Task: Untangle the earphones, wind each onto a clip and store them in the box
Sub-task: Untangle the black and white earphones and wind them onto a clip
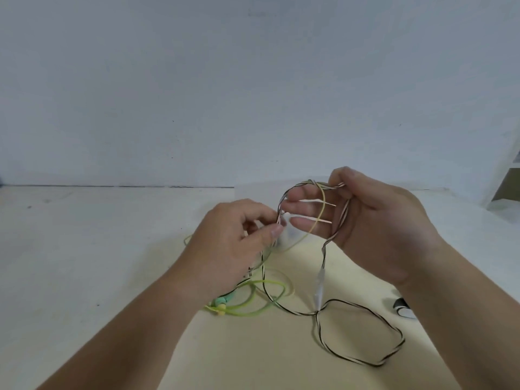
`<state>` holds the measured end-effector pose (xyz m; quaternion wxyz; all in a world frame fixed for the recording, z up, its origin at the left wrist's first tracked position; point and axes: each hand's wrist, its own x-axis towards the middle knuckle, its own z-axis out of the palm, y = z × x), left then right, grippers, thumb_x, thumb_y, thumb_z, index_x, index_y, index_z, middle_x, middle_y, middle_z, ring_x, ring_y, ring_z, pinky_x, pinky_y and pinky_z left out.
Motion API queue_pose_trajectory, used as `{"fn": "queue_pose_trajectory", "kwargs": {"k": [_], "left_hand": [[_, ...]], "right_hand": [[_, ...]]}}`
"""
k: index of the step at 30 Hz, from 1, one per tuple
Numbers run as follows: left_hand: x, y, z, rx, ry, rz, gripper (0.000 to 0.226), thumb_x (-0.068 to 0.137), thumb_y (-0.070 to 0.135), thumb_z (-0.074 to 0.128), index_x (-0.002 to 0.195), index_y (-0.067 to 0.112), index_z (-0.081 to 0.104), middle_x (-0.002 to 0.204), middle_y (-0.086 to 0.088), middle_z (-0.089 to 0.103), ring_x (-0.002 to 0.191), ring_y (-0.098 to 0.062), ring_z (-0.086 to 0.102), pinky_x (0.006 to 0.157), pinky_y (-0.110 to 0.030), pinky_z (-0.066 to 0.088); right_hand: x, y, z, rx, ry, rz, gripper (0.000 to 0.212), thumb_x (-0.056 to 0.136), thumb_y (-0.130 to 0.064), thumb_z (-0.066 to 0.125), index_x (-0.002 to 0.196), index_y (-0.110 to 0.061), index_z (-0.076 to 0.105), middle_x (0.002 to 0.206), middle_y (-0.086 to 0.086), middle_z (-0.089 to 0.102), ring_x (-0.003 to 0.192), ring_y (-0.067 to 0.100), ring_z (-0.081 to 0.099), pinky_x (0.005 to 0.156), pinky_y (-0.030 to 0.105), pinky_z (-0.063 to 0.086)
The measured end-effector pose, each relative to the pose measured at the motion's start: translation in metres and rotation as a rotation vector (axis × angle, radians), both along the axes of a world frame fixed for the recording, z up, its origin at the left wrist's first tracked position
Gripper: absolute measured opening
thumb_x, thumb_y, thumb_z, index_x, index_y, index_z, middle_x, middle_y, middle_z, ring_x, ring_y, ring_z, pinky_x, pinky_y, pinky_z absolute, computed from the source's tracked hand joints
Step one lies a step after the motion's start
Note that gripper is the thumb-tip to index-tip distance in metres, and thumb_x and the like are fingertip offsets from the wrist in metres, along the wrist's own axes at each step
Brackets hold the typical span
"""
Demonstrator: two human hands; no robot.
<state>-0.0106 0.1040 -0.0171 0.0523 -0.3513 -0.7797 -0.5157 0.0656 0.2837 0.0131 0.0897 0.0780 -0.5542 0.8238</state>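
I'm looking at a pale cream desk [84,249] that runs back to a bare grey-blue wall [197,80]. They meet in a thin dark line well behind the white inline remote [319,288], which I'll use as my landmark.

Left of the remote, the green earphone cable [247,304] lies in loose loops on the desk, with teal and yellow earbuds [221,304] at the loops' left end. Up-left of the remote, the left hand [233,243] is raised, thumb and forefinger pressed together on the striped earphone cable [317,313] beside a small white piece I can't make out.

Above the remote, the right hand [374,223] holds that cable too. Its fingers [304,220] are curled with the cable looped round them, the thumb nips it at the top, and a green strand crosses the loop.

Below and right of the remote, the striped cable spreads in a wide loop flat on the desk. Right of the remote sits a small black-and-white object [403,308], half hidden by the forearm. Far up-right, at the frame edge, stands a white shelf unit [506,178].
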Motion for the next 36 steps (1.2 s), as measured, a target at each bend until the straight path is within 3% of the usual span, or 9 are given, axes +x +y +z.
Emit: {"fn": "queue_pose_trajectory", "kwargs": {"k": [5,9,14,18,22,26,29,33,36], "left_hand": [[-0.006,-0.006,0.004,0.041,-0.077,0.124,0.012,0.083,0.016,0.078,0.074,0.024,0.077,0.054,0.011,0.065,0.049,-0.002,0.053,0.054,-0.018,0.041],[-0.012,-0.015,0.006,-0.014,-0.096,0.31,0.013,0.079,0.013,0.078,0.072,0.023,0.075,0.056,0.013,0.066,0.045,-0.002,0.056,0.047,-0.013,0.039],[-0.018,-0.02,0.005,-0.177,-0.071,0.476,0.014,0.076,0.019,0.072,0.063,0.023,0.07,0.062,0.008,0.068,0.055,-0.007,0.058,0.055,-0.023,0.039],[-0.019,-0.019,0.009,0.002,-0.184,0.429,0.011,0.085,0.02,0.071,0.075,0.02,0.076,0.05,0.007,0.06,0.037,-0.005,0.047,0.04,-0.013,0.033],[-0.021,-0.024,0.014,0.204,-0.29,0.342,0.004,0.081,0.022,0.077,0.079,0.021,0.08,0.075,0.002,0.075,0.073,-0.001,0.066,0.064,-0.013,0.041],[-0.013,-0.02,0.018,0.216,-0.299,0.247,0.005,0.08,0.022,0.077,0.079,0.021,0.081,0.063,0.017,0.069,0.053,0.009,0.055,0.065,-0.023,0.038],[-0.009,-0.018,0.017,0.142,-0.186,0.22,0.006,0.082,0.025,0.076,0.08,0.024,0.081,0.076,0.011,0.075,0.072,-0.002,0.066,0.068,-0.026,0.045],[-0.005,-0.013,0.015,0.069,-0.032,0.14,0.006,0.081,0.028,0.077,0.076,0.029,0.08,0.076,0.011,0.065,0.063,-0.003,0.053,0.058,-0.012,0.035],[-0.001,-0.01,0.013,0.005,0.032,0.107,0.009,0.081,0.029,0.078,0.073,0.035,0.078,0.087,0.014,0.064,0.081,0.003,0.058,0.067,-0.005,0.036]], "right_hand": [[-0.003,0.008,0.002,-0.071,0.02,-0.095,0.026,0.097,-0.022,0.043,0.075,-0.01,0.049,0.096,0.026,0.071,0.097,0.045,0.07,0.091,0.047,0.057],[-0.003,0.015,0.005,-0.167,0.04,-0.183,0.042,0.1,-0.025,0.041,0.061,-0.015,0.052,0.092,0.024,0.072,0.099,0.044,0.07,0.087,0.045,0.059],[-0.001,0.015,0.007,-0.187,0.05,-0.206,0.042,0.098,-0.027,0.043,0.059,-0.015,0.054,0.094,0.025,0.072,0.098,0.043,0.071,0.082,0.042,0.06],[-0.004,0.019,0.006,-0.153,-0.037,-0.317,0.047,0.101,-0.024,0.044,0.057,-0.013,0.056,0.09,0.022,0.073,0.088,0.04,0.074,0.078,0.044,0.062],[-0.008,0.026,-0.002,0.269,-0.28,-0.54,0.019,0.098,-0.015,0.055,0.084,-0.004,0.06,0.075,0.016,0.07,0.06,0.027,0.069,0.064,0.037,0.057],[-0.005,0.016,-0.013,0.965,-0.284,-0.497,0.023,0.09,-0.023,0.067,0.072,-0.007,0.063,0.058,0.0,0.061,0.045,0.011,0.046,0.05,0.027,0.038],[-0.004,0.0,-0.015,0.956,-0.148,-0.439,0.014,0.087,-0.03,0.068,0.085,-0.019,0.06,0.055,-0.006,0.049,0.044,0.012,0.034,0.041,0.017,0.027],[-0.004,-0.014,-0.017,0.87,-0.016,-0.243,0.017,0.091,-0.035,0.066,0.107,-0.034,0.064,0.061,-0.001,0.047,0.046,0.009,0.034,0.047,0.017,0.029],[-0.007,-0.016,-0.022,0.92,0.077,-0.242,0.014,0.094,-0.029,0.064,0.085,-0.022,0.072,0.055,-0.003,0.039,0.046,0.007,0.029,0.046,0.017,0.025]]}}
